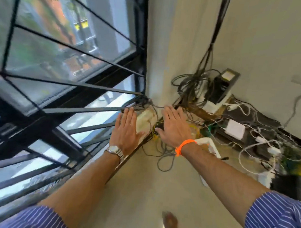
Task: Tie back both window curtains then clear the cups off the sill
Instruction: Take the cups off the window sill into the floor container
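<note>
Your left hand (125, 130) and right hand (173, 127) are both flat, fingers straight, holding nothing, reaching at the far corner. Careful: the cable tangle (192, 86) just past your right hand trails over the floor, so you could snag it and yank a plug. No curtains or cups in view, only window bars (88, 86) on your left.

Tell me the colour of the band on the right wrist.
The wrist band is bright orange; the head view shows it best.

Window bars (74, 84) motion-blurred; foot (170, 224) cut by bottom edge.
</note>
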